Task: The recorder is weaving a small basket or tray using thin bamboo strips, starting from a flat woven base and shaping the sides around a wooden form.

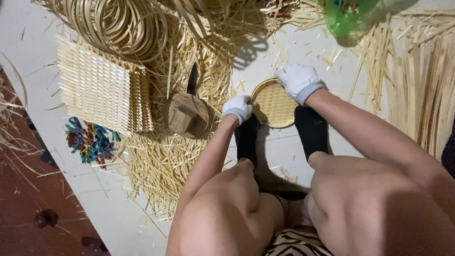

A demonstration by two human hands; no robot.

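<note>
A small round woven bamboo tray (pixel 275 106) lies on the white floor between my two feet in black socks. My left hand (pixel 238 108), in a white glove, grips the tray's left rim. My right hand (pixel 298 81), also gloved in white, holds the tray's upper right rim. My bare knees fill the lower part of the head view.
A wooden block (pixel 188 114) with a dark knife (pixel 192 78) stuck in it stands left of the tray amid scattered bamboo slivers. Stacked woven mats (pixel 102 90), coiled bamboo strips (pixel 118 23), coloured clips (pixel 91 141), a green plastic bag (pixel 348 19) and long strips (pixel 422 80) lie around.
</note>
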